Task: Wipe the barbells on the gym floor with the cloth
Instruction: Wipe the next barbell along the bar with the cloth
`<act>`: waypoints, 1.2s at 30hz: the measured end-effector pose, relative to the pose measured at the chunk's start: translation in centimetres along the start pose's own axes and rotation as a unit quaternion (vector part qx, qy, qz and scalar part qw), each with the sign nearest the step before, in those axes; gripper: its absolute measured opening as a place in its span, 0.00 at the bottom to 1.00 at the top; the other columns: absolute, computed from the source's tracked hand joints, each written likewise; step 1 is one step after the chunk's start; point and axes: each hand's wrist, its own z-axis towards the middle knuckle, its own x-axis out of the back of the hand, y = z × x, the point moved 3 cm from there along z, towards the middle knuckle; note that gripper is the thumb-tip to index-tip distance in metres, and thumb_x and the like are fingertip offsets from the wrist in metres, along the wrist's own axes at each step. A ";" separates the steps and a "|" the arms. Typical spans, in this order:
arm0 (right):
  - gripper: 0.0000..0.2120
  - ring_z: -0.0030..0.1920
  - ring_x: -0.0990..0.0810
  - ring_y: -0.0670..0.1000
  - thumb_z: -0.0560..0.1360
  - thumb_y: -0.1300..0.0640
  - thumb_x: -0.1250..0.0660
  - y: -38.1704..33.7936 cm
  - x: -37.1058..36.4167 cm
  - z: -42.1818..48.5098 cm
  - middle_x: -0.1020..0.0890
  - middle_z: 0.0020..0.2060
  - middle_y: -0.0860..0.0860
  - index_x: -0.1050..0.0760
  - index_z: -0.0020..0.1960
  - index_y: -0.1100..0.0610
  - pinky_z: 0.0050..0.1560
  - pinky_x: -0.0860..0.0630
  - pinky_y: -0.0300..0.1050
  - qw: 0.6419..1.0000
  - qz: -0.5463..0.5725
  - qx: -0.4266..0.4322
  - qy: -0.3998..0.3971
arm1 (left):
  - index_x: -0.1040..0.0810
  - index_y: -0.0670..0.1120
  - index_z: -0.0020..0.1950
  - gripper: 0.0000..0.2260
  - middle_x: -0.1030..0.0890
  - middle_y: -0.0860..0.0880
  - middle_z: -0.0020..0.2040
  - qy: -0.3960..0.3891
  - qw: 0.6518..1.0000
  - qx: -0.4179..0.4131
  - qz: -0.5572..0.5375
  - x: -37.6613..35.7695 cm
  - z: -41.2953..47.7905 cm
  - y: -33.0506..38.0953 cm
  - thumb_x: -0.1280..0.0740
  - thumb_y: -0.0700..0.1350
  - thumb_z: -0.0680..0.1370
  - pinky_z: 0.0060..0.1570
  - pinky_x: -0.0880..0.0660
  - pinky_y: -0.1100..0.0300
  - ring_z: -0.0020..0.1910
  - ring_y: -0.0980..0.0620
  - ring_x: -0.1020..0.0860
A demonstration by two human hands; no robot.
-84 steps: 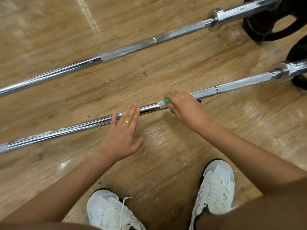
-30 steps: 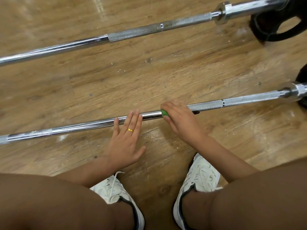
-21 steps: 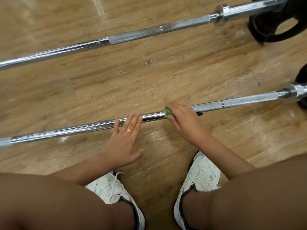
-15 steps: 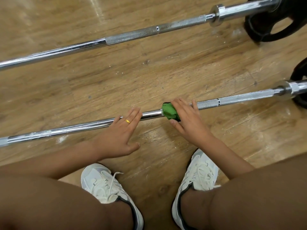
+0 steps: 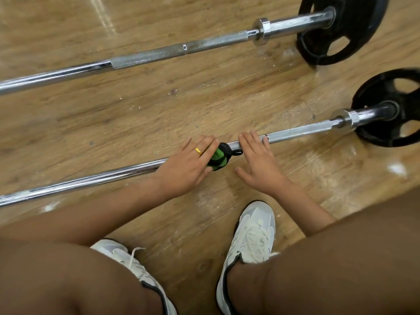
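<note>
Two chrome barbells lie on the wooden gym floor. On the near barbell (image 5: pixel 297 132) sits a green cloth with a black edge (image 5: pixel 218 157), wrapped over the shaft. My left hand (image 5: pixel 187 165), with a gold ring, covers the cloth's left side, fingers over the top and thumb against its near edge. Just right of the cloth, my right hand (image 5: pixel 258 161) rests on the knurled shaft with straight fingers and holds nothing. The far barbell (image 5: pixel 147 57) lies parallel, beyond both hands.
A black weight plate (image 5: pixel 338 35) sits on the far bar's right end, and another plate (image 5: pixel 391 135) on the near bar's. My white shoes (image 5: pixel 252 233) stand on the floor close to the near bar, with my knees at the bottom of the view.
My right hand let go of the green cloth and slid right along the bar. My left hand moved right from the smooth shaft onto the cloth.
</note>
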 end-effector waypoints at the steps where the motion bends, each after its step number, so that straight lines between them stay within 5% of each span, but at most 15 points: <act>1: 0.40 0.81 0.53 0.58 0.78 0.47 0.34 -0.1 0.0 0.1 0.44 0.80 0.58 0.49 0.81 0.62 0.77 0.63 0.54 1.000 -0.002 -0.003 -0.001 | 0.39 0.38 0.78 0.28 0.34 0.39 0.75 0.006 1.000 -0.011 0.010 0.2 0.6 -0.1 0.40 0.51 0.82 0.73 0.35 0.43 0.75 0.40 0.35; 7: 0.41 0.81 0.54 0.57 0.74 0.46 0.39 -0.3 -0.4 1.0 0.45 0.80 0.57 0.49 0.81 0.61 0.77 0.63 0.55 0.999 -0.022 -0.024 -0.008 | 0.23 0.43 0.65 0.18 0.20 0.44 0.57 0.010 0.998 -0.016 0.066 1.3 2.7 -0.3 0.29 0.38 0.75 0.49 0.23 0.54 0.54 0.44 0.21; 14: 0.44 0.81 0.59 0.55 0.73 0.52 0.33 0.3 -0.5 1.4 0.50 0.81 0.54 0.52 0.82 0.59 0.77 0.66 0.52 0.999 -0.023 -0.018 -0.023 | 0.26 0.46 0.55 0.17 0.21 0.48 0.61 0.012 1.000 -0.007 0.010 1.1 1.4 -1.0 0.26 0.34 0.70 0.43 0.24 0.58 0.56 0.47 0.22; 18: 0.43 0.81 0.59 0.54 0.74 0.53 0.34 0.2 -0.4 1.7 0.50 0.81 0.53 0.53 0.82 0.59 0.76 0.67 0.51 0.999 -0.014 -0.018 -0.026 | 0.29 0.46 0.53 0.17 0.22 0.47 0.50 0.028 0.999 0.008 0.039 0.8 2.1 -1.2 0.24 0.39 0.70 0.36 0.26 0.56 0.45 0.47 0.22; 20: 0.43 0.81 0.59 0.54 0.74 0.53 0.34 0.4 -0.2 2.0 0.50 0.82 0.53 0.53 0.82 0.59 0.76 0.67 0.50 0.999 -0.014 -0.017 -0.027 | 0.29 0.43 0.60 0.16 0.23 0.44 0.51 0.035 0.998 0.003 0.042 0.6 2.9 -1.2 0.31 0.49 0.77 0.40 0.25 0.53 0.45 0.44 0.22; 24: 0.43 0.81 0.59 0.53 0.74 0.54 0.34 0.6 -0.2 2.5 0.49 0.82 0.53 0.52 0.82 0.58 0.76 0.68 0.49 1.000 0.003 -0.014 -0.026 | 0.34 0.37 0.76 0.28 0.28 0.37 0.71 -0.012 0.995 -0.023 0.099 -0.6 2.9 -1.1 0.49 0.56 0.83 0.65 0.29 0.44 0.68 0.38 0.28; 26: 0.43 0.81 0.59 0.52 0.74 0.55 0.34 0.6 -0.3 2.7 0.49 0.82 0.52 0.52 0.82 0.58 0.76 0.68 0.48 1.000 0.005 -0.013 -0.022 | 0.31 0.37 0.74 0.22 0.28 0.37 0.73 0.020 0.994 -0.053 0.095 -0.9 2.7 -1.6 0.39 0.46 0.83 0.65 0.27 0.43 0.70 0.37 0.28; 29: 0.42 0.81 0.58 0.52 0.75 0.55 0.34 0.7 -0.2 3.0 0.48 0.81 0.52 0.52 0.82 0.58 0.76 0.67 0.48 1.000 0.008 -0.011 -0.018 | 0.26 0.36 0.70 0.27 0.24 0.37 0.70 0.044 0.995 -0.060 0.063 -0.7 2.6 -2.3 0.26 0.32 0.72 0.60 0.22 0.47 0.67 0.37 0.24; 36: 0.42 0.81 0.61 0.52 0.76 0.53 0.36 0.6 -0.3 4.5 0.52 0.82 0.51 0.55 0.82 0.58 0.74 0.71 0.47 1.000 0.008 -0.012 -0.028 | 0.24 0.38 0.70 0.34 0.23 0.40 0.69 0.053 0.998 0.030 0.016 0.0 1.4 -3.2 0.22 0.28 0.64 0.56 0.21 0.53 0.66 0.41 0.22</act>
